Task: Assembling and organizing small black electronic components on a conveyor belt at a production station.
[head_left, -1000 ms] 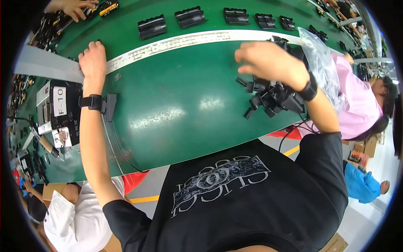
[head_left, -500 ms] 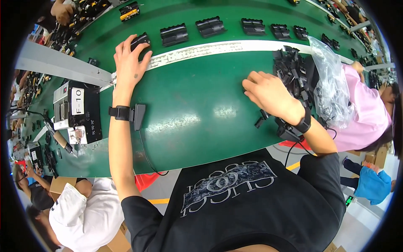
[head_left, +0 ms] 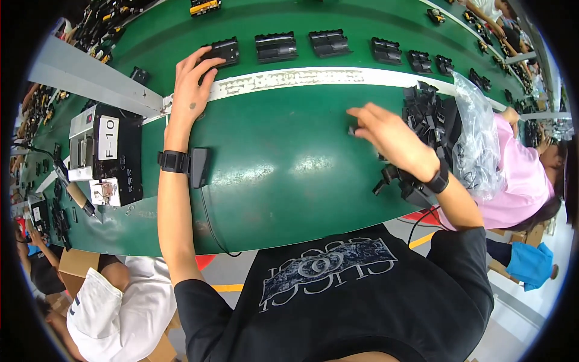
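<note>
My left hand (head_left: 193, 87) is at the far strip of the bench, its fingers curled over the left end of a black plastic housing (head_left: 227, 50). More housings of the same ribbed shape lie in a row to the right, such as one (head_left: 276, 47) just beside it. Over the green bench, my right hand (head_left: 389, 134) is closed in a pinch. A small dark piece (head_left: 351, 130) shows at its fingertips, partly hidden. Right of that hand lies a heap of small black plastic parts (head_left: 425, 111), a few of them strewn near the wrist.
A clear plastic bag (head_left: 478, 142) lies by the heap. At the left stand a metal post (head_left: 96, 75), a black soldering-type station (head_left: 123, 157) and a pen-like tool (head_left: 79, 196). Cables trail from both wrist devices. A person in pink (head_left: 522, 163) sits close on the right.
The housing at my left hand now shows more, to the right of the fingers. My right hand has moved slightly away from the heap, and a small piece is visible at its fingertips.
</note>
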A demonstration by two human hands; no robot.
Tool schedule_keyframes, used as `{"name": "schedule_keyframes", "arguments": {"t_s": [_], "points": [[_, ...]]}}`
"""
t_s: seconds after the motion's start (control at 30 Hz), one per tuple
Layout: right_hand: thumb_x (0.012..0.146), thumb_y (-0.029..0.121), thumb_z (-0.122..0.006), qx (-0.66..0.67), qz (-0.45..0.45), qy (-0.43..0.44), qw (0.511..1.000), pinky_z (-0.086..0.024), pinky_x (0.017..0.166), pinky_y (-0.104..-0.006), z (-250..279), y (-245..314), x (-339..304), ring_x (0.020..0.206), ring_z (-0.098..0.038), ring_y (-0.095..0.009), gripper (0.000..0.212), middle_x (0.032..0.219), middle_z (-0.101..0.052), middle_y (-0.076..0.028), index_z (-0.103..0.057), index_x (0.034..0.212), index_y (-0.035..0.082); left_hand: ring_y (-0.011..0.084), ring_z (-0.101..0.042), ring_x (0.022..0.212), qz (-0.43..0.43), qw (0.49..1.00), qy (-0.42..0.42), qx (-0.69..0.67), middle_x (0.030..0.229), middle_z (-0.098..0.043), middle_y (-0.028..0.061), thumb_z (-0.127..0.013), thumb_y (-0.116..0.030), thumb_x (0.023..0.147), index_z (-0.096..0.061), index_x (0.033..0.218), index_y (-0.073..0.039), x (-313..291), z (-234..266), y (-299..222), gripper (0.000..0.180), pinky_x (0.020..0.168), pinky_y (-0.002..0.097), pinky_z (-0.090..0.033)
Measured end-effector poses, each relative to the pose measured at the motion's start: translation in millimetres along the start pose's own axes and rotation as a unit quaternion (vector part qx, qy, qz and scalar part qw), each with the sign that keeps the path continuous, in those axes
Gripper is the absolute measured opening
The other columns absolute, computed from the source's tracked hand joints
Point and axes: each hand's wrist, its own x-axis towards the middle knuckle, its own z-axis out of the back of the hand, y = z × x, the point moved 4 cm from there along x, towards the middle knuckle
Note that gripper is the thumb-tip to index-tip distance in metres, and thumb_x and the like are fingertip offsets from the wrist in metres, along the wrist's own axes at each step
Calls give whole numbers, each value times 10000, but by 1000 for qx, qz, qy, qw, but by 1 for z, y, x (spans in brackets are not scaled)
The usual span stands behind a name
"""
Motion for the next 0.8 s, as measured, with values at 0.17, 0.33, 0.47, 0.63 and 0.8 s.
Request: {"name": "schedule_keyframes", "arguments": {"t_s": [0.17, 0.33, 0.47, 0.63, 0.8], "points": [[983, 167, -675, -69, 103, 43, 991, -524, 803, -472, 30, 19, 92, 930, -635, -397, 166, 995, -602, -167, -630, 1050, 23, 356, -499, 1386, 12, 994, -97, -58, 1549, -538, 102, -631, -56, 971, -682, 1379, -165, -3, 11, -12, 426, 1155, 449, -433], [1012, 257, -642, -142, 243, 34, 959, -519, 793, -499, 5, 39, 206, 945, -628, -383, 210, 981, -590, -147, -615, 1033, 50, 274, -679, 1117, 133, 973, -158, -99, 1309, -668, 109, -611, -75, 993, -684, 1315, -109, -9, 18, 8, 332, 923, 376, -559], [967, 215, -671, -154, 255, 52, 953, -541, 847, -491, -12, 53, 262, 945, -665, -399, 200, 943, -645, -185, -673, 983, 16, 260, -681, 1083, 131, 971, -167, -107, 1251, -693, 93, -617, -109, 992, -694, 1284, -101, -10, 18, 15, 303, 870, 372, -545], [962, 195, -676, -193, 248, 60, 947, -543, 833, -487, -23, 39, 276, 934, -671, -400, 191, 943, -665, -186, -685, 955, 4, 220, -694, 1067, 135, 974, -156, -92, 1245, -718, 77, -620, -127, 1005, -696, 1307, -101, -9, 17, 17, 312, 895, 351, -547], [959, 189, -679, -182, 245, 75, 949, -540, 829, -491, -24, 34, 270, 929, -672, -411, 197, 919, -667, -198, -695, 929, -5, 333, -654, 953, 132, 969, -170, -119, 1092, -638, 180, -628, -14, 973, -645, 1217, 15, -4, 32, -14, 246, 833, 379, -527]]}}
